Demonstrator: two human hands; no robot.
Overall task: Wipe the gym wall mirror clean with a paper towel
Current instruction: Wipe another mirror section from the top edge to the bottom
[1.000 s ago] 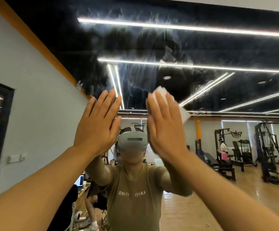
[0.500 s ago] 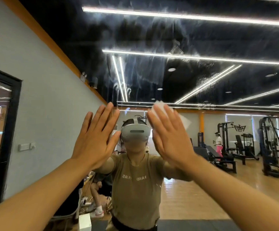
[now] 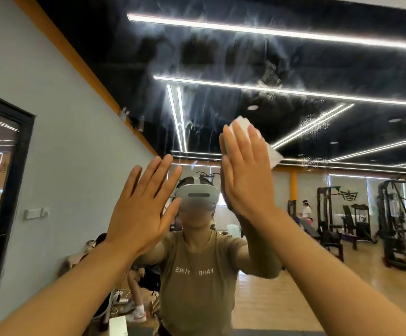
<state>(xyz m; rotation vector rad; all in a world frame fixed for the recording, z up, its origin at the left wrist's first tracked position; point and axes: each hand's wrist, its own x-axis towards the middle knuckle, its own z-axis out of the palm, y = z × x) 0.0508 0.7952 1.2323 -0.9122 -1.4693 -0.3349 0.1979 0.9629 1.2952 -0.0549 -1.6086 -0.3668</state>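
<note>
White towel (image 3: 268, 147) pinned flat on mirror (image 3: 221, 57) by right hand (image 3: 245, 180), straight fingers (image 3: 235, 151) spreading pressure toward 12 o'clock streaks; left hand (image 3: 141, 209), fingers wide, braces

Mirrored white lettering across the chest of the tan T-shirt (image 3: 197, 282) reflected in the mirror (image 3: 294, 57): roughly "KAHD" at right, "YIRS" at left, middle letters unreadable. Dark winged emblem on the far gym wall (image 3: 348, 195), wordless. No numbers legible.
</note>
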